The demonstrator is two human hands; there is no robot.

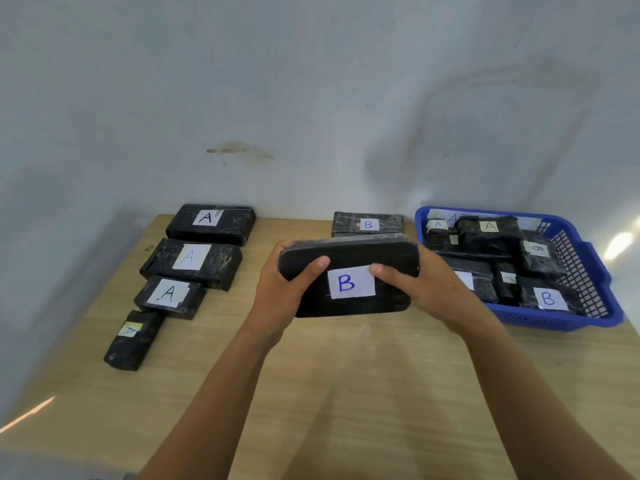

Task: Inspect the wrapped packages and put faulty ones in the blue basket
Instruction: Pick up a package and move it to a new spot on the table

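both hands, left hand point(280, 289) and right hand point(426, 285), grip black package marked b point(349, 275) by its ends, raised left of blue basket point(588, 271).

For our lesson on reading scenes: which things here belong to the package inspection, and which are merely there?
Job: held B package, left hand, right hand, blue basket, basket packages, four A packages, back B package.

Merely there: table, wall, wall stain.

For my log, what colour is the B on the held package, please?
Blue, on its white label; head view.
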